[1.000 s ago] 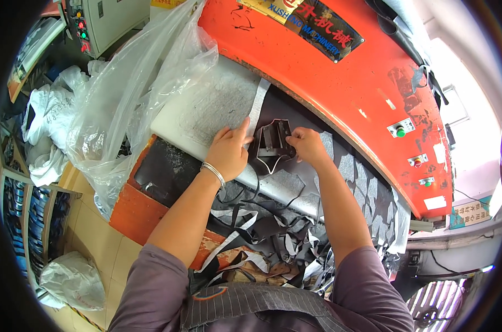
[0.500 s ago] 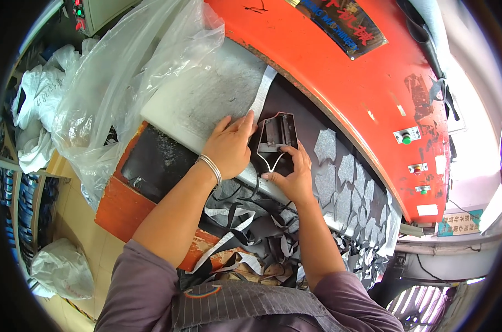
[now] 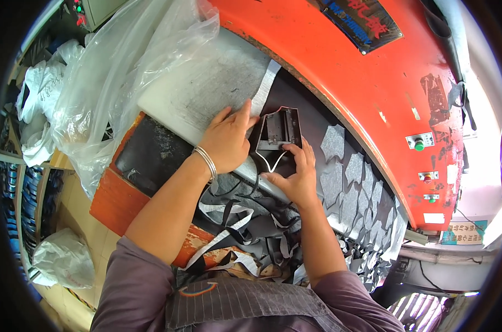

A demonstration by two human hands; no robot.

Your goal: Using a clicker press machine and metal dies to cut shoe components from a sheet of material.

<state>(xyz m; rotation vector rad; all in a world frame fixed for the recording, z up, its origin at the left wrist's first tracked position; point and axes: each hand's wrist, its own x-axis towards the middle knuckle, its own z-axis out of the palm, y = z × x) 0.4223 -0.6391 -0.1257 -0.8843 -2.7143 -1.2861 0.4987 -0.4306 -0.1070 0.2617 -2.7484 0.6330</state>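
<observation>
- Dark metal frame (image 3: 261, 145), angular, with crossbars inside: sits on the dark sheet (image 3: 309, 102), between the two hands.
- Right hand (image 3: 298, 172): partly closed at the frame's near right corner, fingers over the rim and bar, thumb spread apart toward the pale near tip; has hold of the frame.
- Left hand (image 3: 228, 141): spread, fingers extended, laid on the pale board (image 3: 190, 94) by the sheet's light edge; nothing seen in its grasp. Cannot tell whether the fingertips touch the frame.
- Grey cut pieces (image 3: 333, 143) lie right of the frame; tangled scrap strips (image 3: 240, 218) below.
- Orange-red machine (image 3: 328, 50) behind; its dark nameplate (image 3: 367, 25) carries red characters and blue lettering, cropped by the top edge.
- White label (image 3: 434, 218) low on the machine, under the buttons; writing unreadable.
- Teal-and-white wall sign (image 3: 464, 232), far right: rows of characters.
- White bag (image 3: 41, 91), left: dark handwritten marks.
</observation>
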